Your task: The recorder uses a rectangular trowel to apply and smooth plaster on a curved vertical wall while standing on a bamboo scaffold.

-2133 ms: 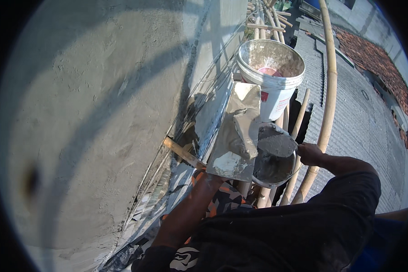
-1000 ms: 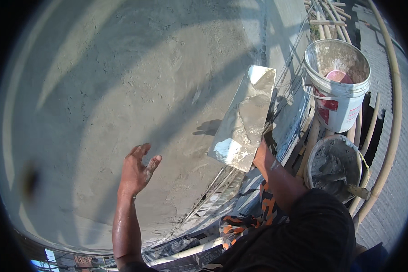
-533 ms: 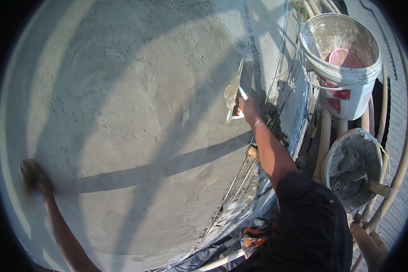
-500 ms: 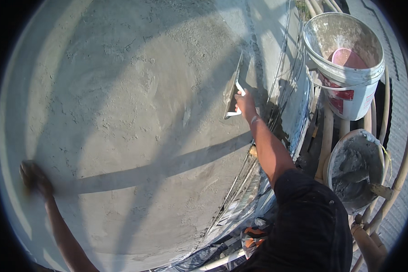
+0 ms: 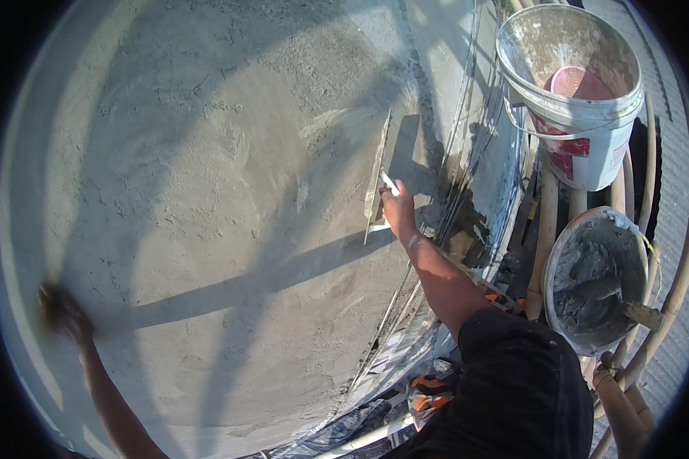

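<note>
My right hand [image 5: 397, 205] is closed on the white handle of a long rectangular steel plastering trowel [image 5: 377, 162], whose blade is nearly edge-on against the grey plastered wall [image 5: 191, 191], beside a rough vertical groove. Pale curved smears show near the blade's upper end. My left hand [image 5: 65, 314] is at the wall on the far left, blurred by a smudge on the lens, fingers apparently stretched out with nothing visible in them.
At right, a white bucket [image 5: 594, 153] holding a pink container [image 5: 580, 83] and a mortar bucket [image 5: 589, 256] with a handled tool in it rest among bamboo poles [image 5: 546, 229]. Corrugated roofing [image 5: 670, 153] lies beyond.
My left hand let go of the loaded trowel, which my right hand took to the wall, leaving the smaller tool in the bucket. Since half a second ago the trowel has moved down and slightly left.
</note>
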`<move>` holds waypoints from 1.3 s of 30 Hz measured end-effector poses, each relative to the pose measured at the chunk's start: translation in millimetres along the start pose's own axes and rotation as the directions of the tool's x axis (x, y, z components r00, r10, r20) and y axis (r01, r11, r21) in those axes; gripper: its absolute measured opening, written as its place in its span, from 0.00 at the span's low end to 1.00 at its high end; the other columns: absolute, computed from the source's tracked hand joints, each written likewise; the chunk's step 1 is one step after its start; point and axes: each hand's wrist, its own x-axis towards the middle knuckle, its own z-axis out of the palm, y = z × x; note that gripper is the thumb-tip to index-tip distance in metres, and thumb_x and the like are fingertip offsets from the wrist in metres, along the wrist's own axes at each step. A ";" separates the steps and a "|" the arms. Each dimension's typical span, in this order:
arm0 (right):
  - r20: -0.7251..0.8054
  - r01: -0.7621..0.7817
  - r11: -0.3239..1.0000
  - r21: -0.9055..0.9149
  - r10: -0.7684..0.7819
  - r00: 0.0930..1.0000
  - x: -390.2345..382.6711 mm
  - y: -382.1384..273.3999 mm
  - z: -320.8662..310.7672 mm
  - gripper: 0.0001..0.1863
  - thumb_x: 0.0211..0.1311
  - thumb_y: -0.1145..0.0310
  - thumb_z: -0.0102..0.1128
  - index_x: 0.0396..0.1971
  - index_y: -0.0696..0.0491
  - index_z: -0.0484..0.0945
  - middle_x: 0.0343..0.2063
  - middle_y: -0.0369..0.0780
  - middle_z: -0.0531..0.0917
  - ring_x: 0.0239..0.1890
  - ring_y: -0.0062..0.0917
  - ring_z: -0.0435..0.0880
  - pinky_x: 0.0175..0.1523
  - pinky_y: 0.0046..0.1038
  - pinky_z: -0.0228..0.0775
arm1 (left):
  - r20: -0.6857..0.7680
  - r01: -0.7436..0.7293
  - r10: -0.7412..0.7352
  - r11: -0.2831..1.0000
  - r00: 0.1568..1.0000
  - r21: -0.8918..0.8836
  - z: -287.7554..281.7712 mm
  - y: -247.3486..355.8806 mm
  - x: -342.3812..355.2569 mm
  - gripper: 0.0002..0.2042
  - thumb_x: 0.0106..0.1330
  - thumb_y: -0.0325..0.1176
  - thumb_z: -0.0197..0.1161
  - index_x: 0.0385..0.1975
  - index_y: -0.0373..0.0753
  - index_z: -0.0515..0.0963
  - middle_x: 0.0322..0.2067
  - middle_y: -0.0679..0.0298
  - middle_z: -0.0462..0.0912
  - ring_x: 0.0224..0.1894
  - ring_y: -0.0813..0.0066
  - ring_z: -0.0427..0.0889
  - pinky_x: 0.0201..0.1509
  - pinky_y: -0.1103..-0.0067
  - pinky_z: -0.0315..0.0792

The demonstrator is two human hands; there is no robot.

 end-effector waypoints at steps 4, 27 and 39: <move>0.037 -0.063 0.997 0.039 0.061 0.997 60.0 -26.9 -13.2 0.07 0.59 0.69 0.58 0.36 0.54 0.74 0.17 0.33 0.71 0.17 0.19 0.72 0.18 0.26 0.63 | -0.012 0.022 -0.022 1.000 1.000 0.001 -5.0 6.5 2.8 0.29 0.75 0.52 0.36 0.70 0.44 0.54 0.68 0.52 0.57 0.68 0.53 0.58 0.69 0.62 0.53; 0.124 0.310 0.916 -0.255 -0.287 0.950 -38.1 1.9 47.7 0.13 0.54 0.74 0.57 0.41 0.57 0.72 0.28 0.53 0.81 0.36 0.50 0.81 0.39 0.42 0.71 | 0.049 0.155 -0.158 0.986 0.986 0.054 -14.2 11.8 0.5 0.31 0.74 0.57 0.30 0.70 0.47 0.55 0.68 0.57 0.58 0.69 0.58 0.58 0.69 0.60 0.54; -0.061 -0.334 0.874 0.354 0.378 0.924 -26.2 124.7 -38.5 0.11 0.58 0.74 0.57 0.41 0.51 0.72 0.23 0.34 0.74 0.15 0.20 0.69 0.17 0.27 0.63 | 0.047 0.201 -0.201 0.980 0.978 0.007 -9.0 17.7 3.2 0.29 0.74 0.55 0.35 0.69 0.46 0.58 0.68 0.55 0.60 0.69 0.57 0.59 0.69 0.63 0.54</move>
